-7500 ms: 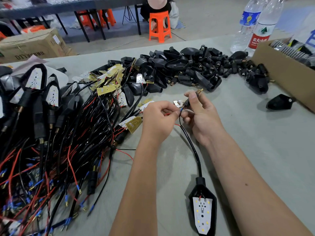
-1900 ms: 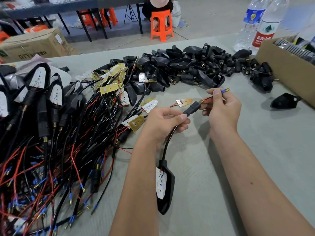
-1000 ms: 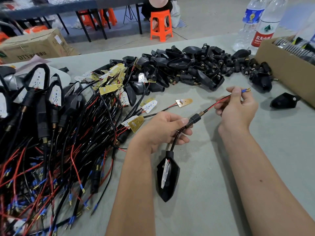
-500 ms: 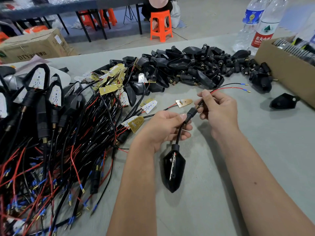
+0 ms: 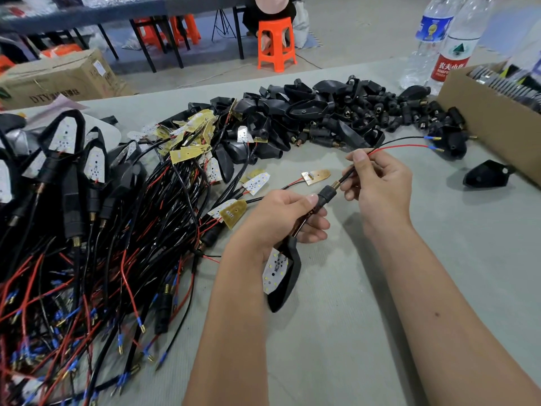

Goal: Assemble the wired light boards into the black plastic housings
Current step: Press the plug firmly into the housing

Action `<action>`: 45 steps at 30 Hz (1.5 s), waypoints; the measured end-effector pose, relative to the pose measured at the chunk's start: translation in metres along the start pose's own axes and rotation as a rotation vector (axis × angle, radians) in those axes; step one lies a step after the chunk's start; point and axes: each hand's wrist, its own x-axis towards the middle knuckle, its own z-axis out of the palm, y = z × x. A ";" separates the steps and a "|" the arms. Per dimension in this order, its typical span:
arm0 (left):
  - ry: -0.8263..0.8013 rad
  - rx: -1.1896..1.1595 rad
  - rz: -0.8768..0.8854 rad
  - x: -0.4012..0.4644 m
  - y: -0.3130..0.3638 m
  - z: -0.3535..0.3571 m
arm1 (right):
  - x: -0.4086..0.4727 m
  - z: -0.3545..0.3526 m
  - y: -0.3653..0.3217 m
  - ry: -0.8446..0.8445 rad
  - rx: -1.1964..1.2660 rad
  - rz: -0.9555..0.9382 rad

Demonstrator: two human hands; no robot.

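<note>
Far to the left of my left hand, a tangle of finished units covers the grey table: black housings already fitted with white light boards, trailing black and red wires tipped with blue terminals. Closer to that hand, just beyond its knuckles, loose light boards on red and black leads lie face up and face down, gold backs showing.

My left hand is curled around the stem of the piece I am working on, thumb pressed against the black threaded sleeve. Below my palm hangs its black housing, tilted, with the white light board seated in it and its small LEDs visible.

Just to the right, my right hand pinches the cable between thumb and fingertips where it leaves the brass end of the sleeve. From that pinch a red wire and a black wire run away to the right, ending in blue terminals.

Beyond both hands lies a heap of empty black housings and sleeves. Farther right of my right hand, a single housing lies beside a cardboard box, with two water bottles behind it.
</note>
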 end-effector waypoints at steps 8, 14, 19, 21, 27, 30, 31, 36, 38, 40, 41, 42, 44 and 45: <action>0.107 -0.013 0.102 0.000 0.001 0.005 | 0.005 -0.004 0.002 -0.033 0.141 0.109; 0.154 0.059 0.137 0.001 0.000 0.001 | 0.002 -0.003 0.003 -0.258 0.113 0.201; 0.080 0.084 0.073 -0.002 0.003 -0.002 | 0.003 -0.005 0.002 -0.211 0.173 0.224; 0.044 0.075 0.053 -0.003 0.003 -0.002 | 0.004 -0.005 0.001 -0.191 0.228 0.247; -0.013 0.046 0.035 -0.005 0.002 -0.004 | 0.002 -0.004 -0.001 -0.117 0.357 0.303; -0.026 0.022 0.032 -0.006 0.001 -0.008 | 0.002 -0.004 -0.002 -0.103 0.370 0.307; -0.038 0.017 0.030 -0.006 0.001 -0.009 | 0.002 -0.004 -0.002 -0.096 0.372 0.305; -0.084 0.077 -0.002 -0.009 0.000 -0.011 | 0.005 -0.005 -0.003 0.004 0.406 0.317; -0.095 0.028 -0.018 -0.008 -0.002 -0.013 | 0.006 -0.007 -0.003 0.039 0.431 0.340; -0.109 -0.025 -0.032 -0.008 -0.002 -0.015 | 0.007 -0.009 -0.002 0.081 0.470 0.347; -0.106 -0.036 -0.045 -0.008 -0.001 -0.015 | 0.009 -0.009 -0.002 0.100 0.492 0.342; -0.099 -0.034 -0.057 -0.008 -0.001 -0.016 | 0.010 -0.010 -0.002 0.110 0.513 0.338; -0.079 -0.006 -0.060 -0.009 0.000 -0.015 | 0.010 -0.008 -0.001 0.066 0.505 0.347; -0.063 0.002 -0.047 -0.009 0.001 -0.014 | 0.009 -0.007 -0.001 0.002 0.452 0.364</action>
